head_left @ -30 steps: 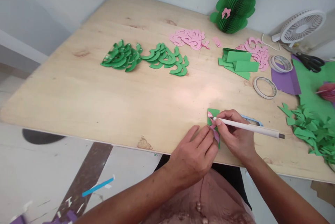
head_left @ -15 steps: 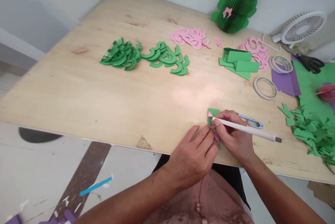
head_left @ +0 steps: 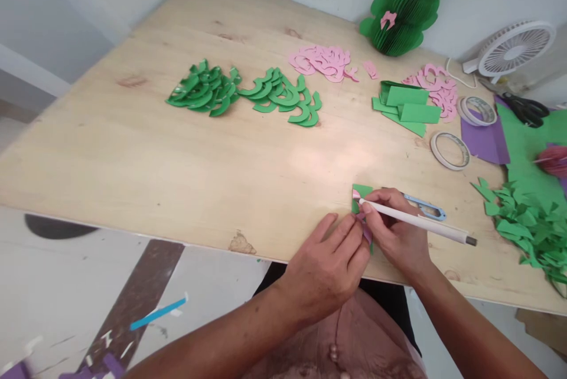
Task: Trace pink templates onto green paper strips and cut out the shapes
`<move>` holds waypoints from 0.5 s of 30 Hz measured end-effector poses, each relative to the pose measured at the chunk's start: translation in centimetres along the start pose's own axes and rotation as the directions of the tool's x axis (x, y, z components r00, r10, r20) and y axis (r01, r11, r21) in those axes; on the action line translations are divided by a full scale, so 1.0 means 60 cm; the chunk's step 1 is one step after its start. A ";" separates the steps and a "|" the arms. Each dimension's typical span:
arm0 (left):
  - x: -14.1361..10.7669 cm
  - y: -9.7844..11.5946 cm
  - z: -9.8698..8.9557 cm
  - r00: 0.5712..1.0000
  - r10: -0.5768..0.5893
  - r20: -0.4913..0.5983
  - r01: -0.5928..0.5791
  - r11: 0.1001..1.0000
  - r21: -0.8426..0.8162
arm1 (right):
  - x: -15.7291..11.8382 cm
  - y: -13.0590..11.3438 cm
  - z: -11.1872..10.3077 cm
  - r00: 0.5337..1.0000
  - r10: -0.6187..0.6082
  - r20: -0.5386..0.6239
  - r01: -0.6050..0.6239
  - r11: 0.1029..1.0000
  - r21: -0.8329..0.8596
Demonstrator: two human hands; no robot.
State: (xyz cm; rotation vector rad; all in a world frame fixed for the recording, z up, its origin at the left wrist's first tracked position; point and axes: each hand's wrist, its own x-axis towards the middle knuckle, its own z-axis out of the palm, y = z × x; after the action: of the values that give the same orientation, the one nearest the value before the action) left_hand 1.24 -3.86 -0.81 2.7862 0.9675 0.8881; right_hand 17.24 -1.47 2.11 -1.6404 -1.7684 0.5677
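At the table's front edge, my right hand is closed round a white pen, its tip on a small green paper piece. A pink paper shape lies on that green piece, partly covered by my fingers. My left hand presses on the lower part of the green and pink paper with its fingertips, the fingers slightly apart. Just behind my right hand lies a light blue cutter, partly hidden by it.
Green curved cutouts, pink cutouts and folded green strips lie farther back. Tape rolls, black scissors, a white fan and green scraps are at the right. A green paper figure stands behind.
The view has shifted slightly. Both hands, the pen and the paper hold almost the same places as before.
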 end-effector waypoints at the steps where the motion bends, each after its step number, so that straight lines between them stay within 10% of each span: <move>1: 0.000 0.000 0.000 1.000 0.002 0.001 -0.002 1.000 -0.001 | 0.000 0.000 0.000 1.000 0.000 0.003 0.000 1.000 0.003; 15: 0.000 0.000 0.000 1.000 0.007 0.000 -0.007 1.000 0.011 | 0.001 -0.002 0.001 1.000 -0.014 0.004 0.014 1.000 -0.015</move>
State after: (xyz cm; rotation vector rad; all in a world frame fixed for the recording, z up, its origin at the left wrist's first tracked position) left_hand 1.25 -3.87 -0.77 2.8007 0.9668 0.8868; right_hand 17.13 -1.39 2.17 -1.6367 -1.7897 0.5536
